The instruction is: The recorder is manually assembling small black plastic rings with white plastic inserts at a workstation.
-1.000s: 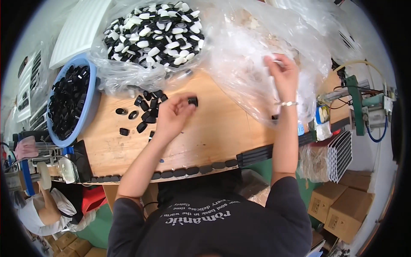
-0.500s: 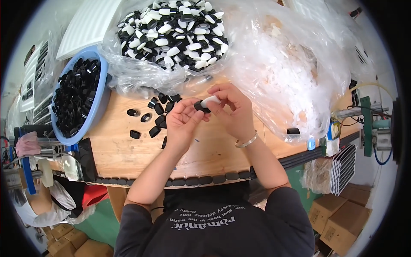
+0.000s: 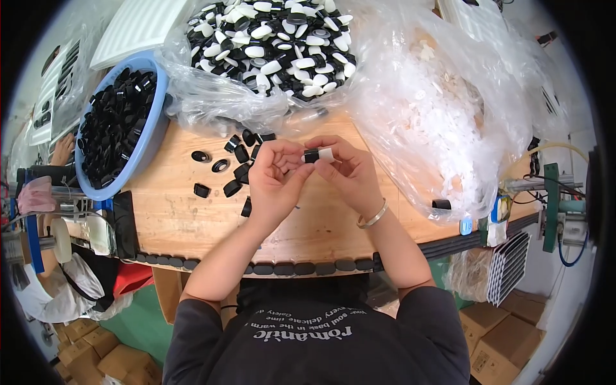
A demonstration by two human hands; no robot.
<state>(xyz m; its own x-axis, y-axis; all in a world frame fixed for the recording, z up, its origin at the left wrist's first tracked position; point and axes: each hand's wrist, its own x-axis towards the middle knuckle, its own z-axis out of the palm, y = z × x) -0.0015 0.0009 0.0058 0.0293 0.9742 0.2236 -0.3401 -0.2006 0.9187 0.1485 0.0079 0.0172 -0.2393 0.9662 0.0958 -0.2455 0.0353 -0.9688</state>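
Between my hands, above the wooden table, is a small black-and-white plastic cap (image 3: 312,156), a black collar with a smooth white piece sticking out to the right. My left hand (image 3: 277,176) pinches its left end between thumb and fingers. The fingers of my right hand (image 3: 348,172) close on the white end, and a bracelet circles that wrist. Several loose black collars (image 3: 232,188) lie on the table just left of my left hand, some on their sides and some showing an open end. My fingers partly cover the cap's ends.
A blue basin (image 3: 157,109) full of black collars stands at the left. Behind my hands, a plastic bag (image 3: 218,106) holds a heap of black-and-white caps. Another clear bag (image 3: 443,128) with white pieces lies at the right. A co-worker's hand (image 3: 63,151) shows beyond the basin.
The cap has turned from tilted to nearly level, with its white end pointing right. My right fingers have come down around it. A co-worker's hand has appeared at the far left.
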